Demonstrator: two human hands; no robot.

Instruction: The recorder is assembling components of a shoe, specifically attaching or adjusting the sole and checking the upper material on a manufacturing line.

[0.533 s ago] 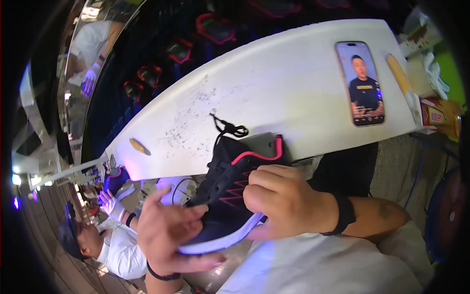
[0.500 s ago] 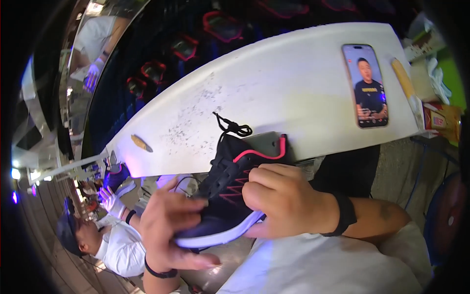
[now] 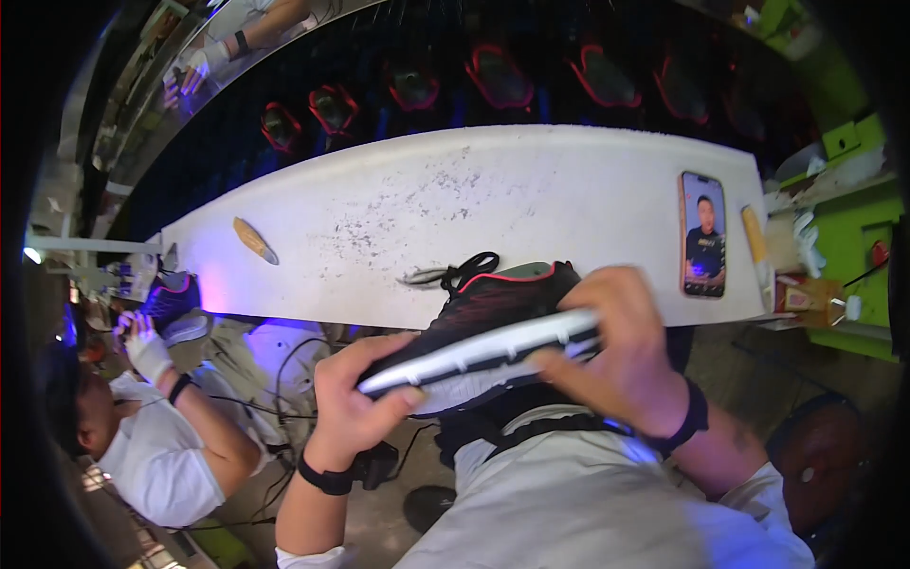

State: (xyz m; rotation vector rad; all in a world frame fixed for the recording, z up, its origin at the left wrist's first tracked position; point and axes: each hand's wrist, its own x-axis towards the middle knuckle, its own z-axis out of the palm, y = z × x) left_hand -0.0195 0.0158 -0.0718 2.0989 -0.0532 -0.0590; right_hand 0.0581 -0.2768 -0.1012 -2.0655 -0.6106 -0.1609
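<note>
Before me a black sneaker (image 3: pixel 498 302) with red collar trim is tipped so that its white sole edge faces me. My left hand (image 3: pixel 355 394) is closed round the toe, its thumb on the sole. At the heel, my right hand (image 3: pixel 621 351) grips the shoe, somewhat blurred. Black laces (image 3: pixel 471 270) stick out from the far side onto the table edge. The inside of the shoe is mostly turned away.
A white table (image 3: pixel 569 209) with dark specks stretches across. On it lie a yellow-handled tool (image 3: pixel 254 240), a phone (image 3: pixel 702 234) playing video and a yellow stick-like thing (image 3: pixel 755 235). Beyond are several red-rimmed shoes (image 3: pixel 498 76). At left a co-worker (image 3: pixel 166 446) handles another shoe (image 3: pixel 171 296).
The sneaker has been rolled so its sole edge shows more. My right hand has shifted to the heel, and my left hand now grasps the toe. The view has shifted too.
</note>
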